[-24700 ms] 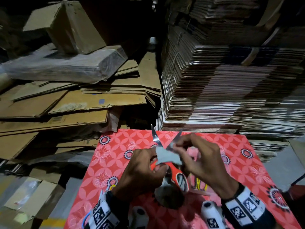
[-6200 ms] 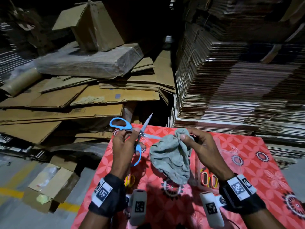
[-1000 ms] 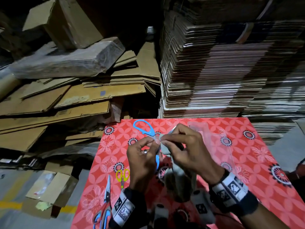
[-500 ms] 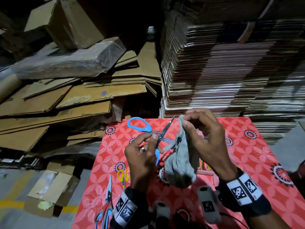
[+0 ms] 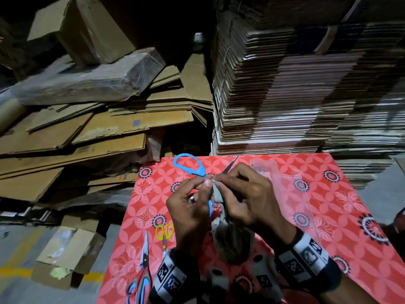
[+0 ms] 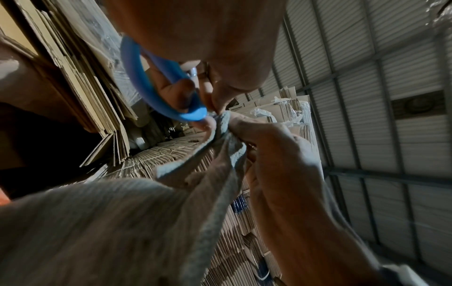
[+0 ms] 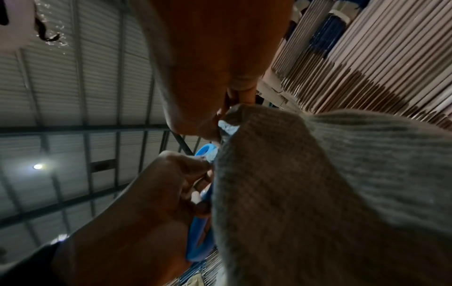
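Note:
Over the red patterned table my left hand grips a pair of blue-handled scissors, one handle loop sticking up and the blade tip pointing away. My right hand pinches a grey cloth against the blades near the pivot. The rest of the cloth hangs down between my wrists. In the left wrist view the blue scissors and the grey cloth meet at my fingertips. The right wrist view shows the grey cloth filling the frame beside the blue scissors.
Small yellow-handled scissors and red-and-blue-handled scissors lie at the table's left front. A clear plastic sheet lies on the right. Flattened cardboard is piled left; a tall stack of folded cartons rises behind.
My right hand has come back down from its raised position and pressed the cloth onto the scissor blades again. The scissors stay in my left hand.

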Demonstrator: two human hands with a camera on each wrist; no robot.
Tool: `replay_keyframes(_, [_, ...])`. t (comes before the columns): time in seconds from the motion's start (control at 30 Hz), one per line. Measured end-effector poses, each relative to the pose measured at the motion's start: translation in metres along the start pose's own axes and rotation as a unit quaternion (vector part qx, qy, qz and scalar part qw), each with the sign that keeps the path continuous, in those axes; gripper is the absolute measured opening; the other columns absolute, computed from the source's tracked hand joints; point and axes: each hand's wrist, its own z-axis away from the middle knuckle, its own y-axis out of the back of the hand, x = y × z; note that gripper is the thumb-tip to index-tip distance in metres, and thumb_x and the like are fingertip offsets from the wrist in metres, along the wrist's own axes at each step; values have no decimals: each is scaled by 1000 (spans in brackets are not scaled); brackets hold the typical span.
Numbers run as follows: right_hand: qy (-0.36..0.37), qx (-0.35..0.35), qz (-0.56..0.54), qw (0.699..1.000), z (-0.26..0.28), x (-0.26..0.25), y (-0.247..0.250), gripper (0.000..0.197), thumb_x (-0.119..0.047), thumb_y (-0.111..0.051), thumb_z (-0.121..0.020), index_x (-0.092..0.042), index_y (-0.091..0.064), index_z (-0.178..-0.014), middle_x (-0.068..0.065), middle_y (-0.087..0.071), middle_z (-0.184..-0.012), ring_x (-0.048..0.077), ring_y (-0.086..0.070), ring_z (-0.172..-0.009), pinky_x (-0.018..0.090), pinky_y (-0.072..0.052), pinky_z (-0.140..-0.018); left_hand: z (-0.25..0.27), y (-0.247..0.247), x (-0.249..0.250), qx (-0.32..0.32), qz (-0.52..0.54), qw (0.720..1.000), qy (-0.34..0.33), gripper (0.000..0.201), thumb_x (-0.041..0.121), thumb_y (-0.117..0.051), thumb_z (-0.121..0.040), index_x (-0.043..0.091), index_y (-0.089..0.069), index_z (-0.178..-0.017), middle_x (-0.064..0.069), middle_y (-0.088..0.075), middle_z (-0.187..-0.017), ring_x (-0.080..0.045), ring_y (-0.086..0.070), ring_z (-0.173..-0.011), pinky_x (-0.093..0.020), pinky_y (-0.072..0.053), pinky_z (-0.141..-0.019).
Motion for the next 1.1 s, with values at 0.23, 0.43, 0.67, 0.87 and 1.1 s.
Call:
replay_keyframes(0.23, [-27, 56, 35, 997, -7, 6, 3, 16, 2, -82, -82, -10, -83, -92, 0, -55, -71, 4, -48, -65, 8, -35, -66, 0, -2, -3, -15, -17, 1000, 1, 20, 11, -67, -95, 6, -72, -76, -13, -64, -67, -10, -59, -52, -22, -43, -51])
replay_keyframes(0.43, [-38, 78, 6, 996, -5, 16, 0, 16, 0, -83, -83, -11, -83, -93, 2, -63, -74, 9, -58, -66, 21, -47, -61, -2, -5, 1, -35, -10, 999, 9, 27, 2, -66, -99, 0, -69, -72, -16, -59, -60, -13, -56, -48, -21, -43, -50])
replay_keyframes(0.67, [-17, 53, 25, 998, 4, 15, -5, 14, 0, -81, -85, -9, -83, -96, 0, -56, -72, 2, -45, -65, 14, -40, -61, -2, -6, 5, -30, -13, 999, 4, 25, -10, -63, -97, -8, -67, -73, -24, -57, -61, -4, -55, -45, -12, -42, -50])
replay_keyframes(0.87, [-23, 41, 30, 998, 1, 9, -3, 15, 0, -82, -84, -10, -83, -96, 1, -57, -72, 6, -50, -64, 16, -40, -61, -4, -8, 4, -27, -17, 999, -5, 25, -6, -65, -98, -2, -69, -74, -17, -58, -60, -4, -55, -46, -16, -41, -48])
replay_keyframes(1.1, [-80, 106, 5, 991, -15, 26, 6, 18, -1, -84, -83, -14, -84, -95, 0, -59, -68, 6, -52, -63, 20, -43, -60, -5, -7, -2, -35, -25, 999, -5, 32, 1, -65, -100, 2, -67, -68, -12, -57, -55, -16, -54, -44, -24, -42, -47])
